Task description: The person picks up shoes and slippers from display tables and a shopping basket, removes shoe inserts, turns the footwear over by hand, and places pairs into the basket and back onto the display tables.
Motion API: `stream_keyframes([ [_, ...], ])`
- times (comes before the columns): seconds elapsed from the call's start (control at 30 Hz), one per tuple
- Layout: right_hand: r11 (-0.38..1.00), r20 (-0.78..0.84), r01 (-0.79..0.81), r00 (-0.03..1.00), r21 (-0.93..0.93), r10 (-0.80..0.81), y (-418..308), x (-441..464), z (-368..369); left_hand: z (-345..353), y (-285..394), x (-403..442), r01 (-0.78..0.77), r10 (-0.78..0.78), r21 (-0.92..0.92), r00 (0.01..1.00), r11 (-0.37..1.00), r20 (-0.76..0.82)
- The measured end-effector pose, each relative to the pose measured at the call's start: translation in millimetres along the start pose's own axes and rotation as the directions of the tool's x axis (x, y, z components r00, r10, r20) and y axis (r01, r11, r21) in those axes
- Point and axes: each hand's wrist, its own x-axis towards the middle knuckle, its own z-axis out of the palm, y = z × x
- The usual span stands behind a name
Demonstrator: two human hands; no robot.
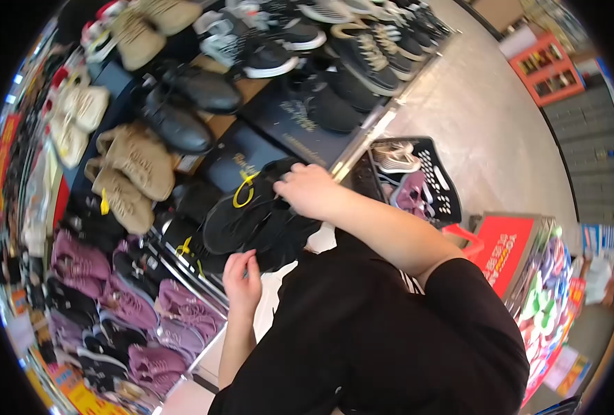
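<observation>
A pair of black shoes [241, 221] with a yellow tie tag [244, 191] lies in front of me at the shelf's edge. My right hand [312, 191] is at the heel end, its fingers bent over the collar of a shoe. Close to the toe end is my left hand [242, 280], fingers loosely apart, with nothing visible in it. Whether its fingertips touch the shoe is hard to see. Beneath and behind the pair are dark blue shoe boxes [232, 158].
Black leather shoes [180, 124], beige shoes [130, 176] and sneakers [369, 59] fill the display. Purple shoes [123, 301] stand on a lower rack at left. A black basket [440, 181] holding shoes is on the floor at right, near a red sign box [504, 249].
</observation>
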Motion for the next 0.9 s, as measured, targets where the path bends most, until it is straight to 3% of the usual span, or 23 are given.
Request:
stream_keyframes([
  [0.07, 0.997, 0.035, 0.005, 0.999, -0.078, -0.002, -5, 1, -3, 6, -11, 3, -0.004, 0.004, -0.076, 1.0, 0.997, 0.005],
  [0.1, 0.996, -0.115, 0.025, 0.993, 0.088, -0.015, -28, 17, -1, -38, 5, 15, -0.049, 0.046, 0.136, 0.999, 0.989, 0.026],
  [0.23, 0.976, -0.164, -0.025, 0.985, 0.214, 0.062, -2, -45, -24, 13, 41, 15, -0.1, 0.097, 0.098, 0.995, 0.99, 0.033],
  [0.37, 0.948, -0.354, -0.054, 0.92, 0.313, 0.169, 43, -113, -42, 23, 80, 22, -0.24, 0.242, 0.038, 0.969, 0.97, -0.051],
  [0.43, 0.924, -0.337, -0.189, 0.891, 0.333, 0.304, 76, -157, -47, 29, 101, 38, -0.425, 0.425, 0.0, 0.905, 0.905, 0.012],
  [0.5, 0.815, -0.277, -0.375, 0.807, 0.441, 0.522, 107, -207, -46, 40, 117, 52, -0.482, 0.483, -0.041, 0.873, 0.875, 0.07],
  [0.57, 0.669, -0.22, -0.533, 0.673, 0.518, 0.706, 140, -259, -28, 54, 126, 61, -0.498, 0.503, -0.071, 0.856, 0.864, 0.118],
  [0.7, 0.207, -0.05, -0.733, 0.231, 0.648, 0.972, 189, -336, 33, 82, 139, 74, -0.469, 0.483, -0.115, 0.845, 0.876, 0.231],
  [0.77, -0.138, 0.136, -0.761, -0.065, 0.634, 0.989, 204, -347, 61, 92, 145, 81, -0.481, 0.486, -0.092, 0.83, 0.872, 0.273],
  [0.8, -0.241, 0.162, -0.742, -0.178, 0.625, 0.971, 210, -351, 79, 98, 148, 83, -0.463, 0.468, -0.091, 0.831, 0.882, 0.301],
  [0.83, -0.233, 0.168, -0.744, -0.164, 0.626, 0.972, 217, -355, 109, 102, 149, 83, -0.446, 0.449, -0.09, 0.831, 0.891, 0.328],
  [0.9, -0.406, 0.192, -0.681, -0.37, 0.61, 0.909, 225, -360, 166, 105, 146, 83, -0.405, 0.393, -0.039, 0.853, 0.913, 0.342],
])
